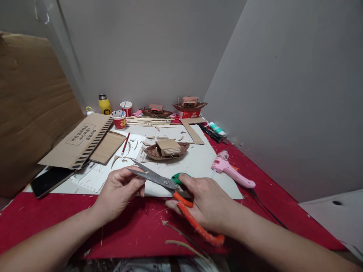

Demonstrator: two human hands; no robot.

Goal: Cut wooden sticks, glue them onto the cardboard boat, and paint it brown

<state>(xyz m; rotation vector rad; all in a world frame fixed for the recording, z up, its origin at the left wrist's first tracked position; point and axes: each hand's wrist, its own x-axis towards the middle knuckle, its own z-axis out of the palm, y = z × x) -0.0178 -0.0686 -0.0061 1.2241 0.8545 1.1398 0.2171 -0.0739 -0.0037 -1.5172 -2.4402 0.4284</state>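
- Scissors (163,181) are bridging the gap between left hand (121,190) and right hand (210,204).
- Beyond both hands, a small boat (167,149) is blocking the way.
- Ahead of the right hand, white sheet (200,162) is leaving room beside the glue gun (234,172).
- Left of the left hand, a phone (52,182) is obstructing.

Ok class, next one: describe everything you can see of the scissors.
The scissors have two grey, metal-looking blades, joined at a round pivot. One handle is green; the other is a long orange loop with pale scuffs, apparently plastic. They are partly open, held at the handles by the right hand near the table's front edge, tips pointing toward the left. The left hand's fingers are right by the blades; whether they touch is unclear.
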